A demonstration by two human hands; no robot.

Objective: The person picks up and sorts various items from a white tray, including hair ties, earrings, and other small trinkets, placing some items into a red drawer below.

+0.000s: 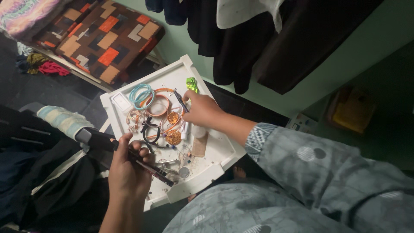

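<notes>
One white tray (215, 162) carries my bangles and beads. My right hand (202, 110) pinches a thin dark tool (181, 101) near its far edge; my left hand (127, 170) is closed around a dark pen-like stick (157, 173) at its near corner. I judge I'm sorting pieces; next needs a careful pick.

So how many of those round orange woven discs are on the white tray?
2. One orange disc lies just left of the right hand; the other orange disc sits below it. Clutter may hide more.
</notes>
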